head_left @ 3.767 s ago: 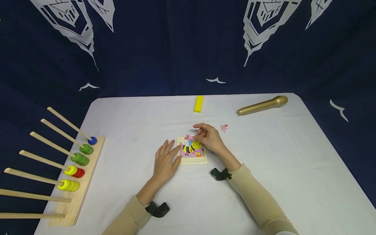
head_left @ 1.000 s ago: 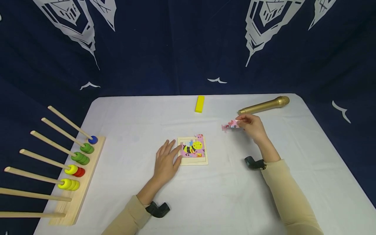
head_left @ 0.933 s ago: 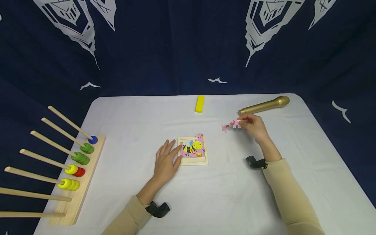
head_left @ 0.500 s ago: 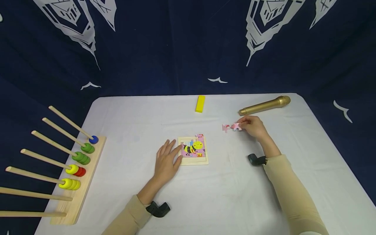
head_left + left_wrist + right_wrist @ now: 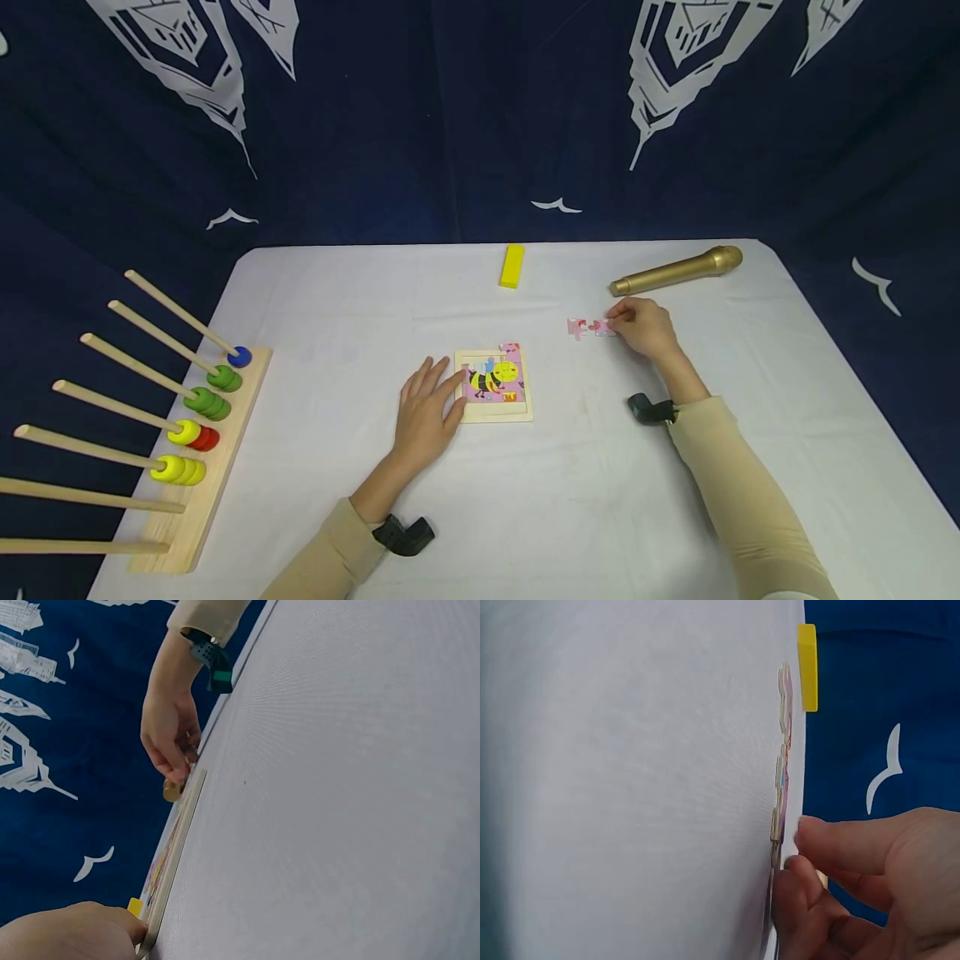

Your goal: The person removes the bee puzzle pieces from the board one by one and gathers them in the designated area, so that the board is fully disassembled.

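Observation:
In the head view a small wooden tray puzzle (image 5: 493, 412) with a bee picture lies on the white table; a pink piece stands out at its top right corner. My left hand (image 5: 424, 415) rests at its left side, thumb and index finger spread at the rim. To the right, two pink puzzle pieces lie side by side, a left piece (image 5: 577, 328) and a right piece (image 5: 601, 327). My right hand (image 5: 643, 325) is at the right piece's end. In the right wrist view its thumb (image 5: 817, 836) and bent fingers are apart, with no piece pinched between them.
A gold microphone (image 5: 677, 270) lies behind my right hand. At the back edge is a yellow block (image 5: 512, 266). A wooden peg board (image 5: 217, 467) with coloured rings and tall pegs stands at the left edge.
My right hand has carried a pink piece from the tray puzzle to the right, lowered it beside the other loose piece and let it go. My left hand has stayed put.

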Demonstrator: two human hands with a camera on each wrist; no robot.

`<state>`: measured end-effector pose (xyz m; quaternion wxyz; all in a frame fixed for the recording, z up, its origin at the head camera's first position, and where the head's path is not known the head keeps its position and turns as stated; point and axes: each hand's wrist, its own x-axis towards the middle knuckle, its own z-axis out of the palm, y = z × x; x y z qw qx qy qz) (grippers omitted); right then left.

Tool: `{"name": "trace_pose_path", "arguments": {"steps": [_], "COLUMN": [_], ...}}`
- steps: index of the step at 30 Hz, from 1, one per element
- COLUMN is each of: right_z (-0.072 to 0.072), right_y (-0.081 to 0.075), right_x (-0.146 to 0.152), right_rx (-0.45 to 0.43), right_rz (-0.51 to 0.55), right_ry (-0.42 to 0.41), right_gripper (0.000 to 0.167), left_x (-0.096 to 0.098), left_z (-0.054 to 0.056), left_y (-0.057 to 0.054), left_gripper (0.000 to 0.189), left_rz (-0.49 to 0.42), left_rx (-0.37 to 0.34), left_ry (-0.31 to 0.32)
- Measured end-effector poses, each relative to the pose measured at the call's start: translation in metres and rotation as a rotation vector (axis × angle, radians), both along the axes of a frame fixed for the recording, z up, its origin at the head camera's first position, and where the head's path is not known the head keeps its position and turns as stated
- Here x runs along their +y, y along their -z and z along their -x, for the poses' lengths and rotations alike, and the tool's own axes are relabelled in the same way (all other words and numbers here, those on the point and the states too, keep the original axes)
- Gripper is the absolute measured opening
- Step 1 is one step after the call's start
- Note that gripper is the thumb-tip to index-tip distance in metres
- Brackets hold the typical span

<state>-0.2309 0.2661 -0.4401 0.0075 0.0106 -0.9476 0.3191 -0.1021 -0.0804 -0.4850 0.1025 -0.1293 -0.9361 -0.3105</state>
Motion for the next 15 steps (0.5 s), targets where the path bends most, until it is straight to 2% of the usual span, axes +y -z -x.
{"name": "trace_pose_path", "arguments": {"steps": [6,10,15], "right_z": [-0.003,-0.009,-0.018], "right_y": [-0.003,-0.008,-0.012], "right_x": [-0.002,-0.01,-0.027], "right_rx": [0.062,0.086,0.037], "right_rz": [0.008,0.1,0.242], "right_ry": [0.043,0.048,0.034], "right_gripper": [0.016,0.021,0.031], "left_x": [0.0,0.0,-0.001], "left_z": [0.0,0.0,0.001], "left_y": [0.001,0.002,0.003], "left_gripper": [0.038,0.038,0.038], "left_rz": [-0.001,0.0,0.004], "left_rx": [-0.002,0.003,0.012], "left_ry": [0.0,0.001,0.001]}}
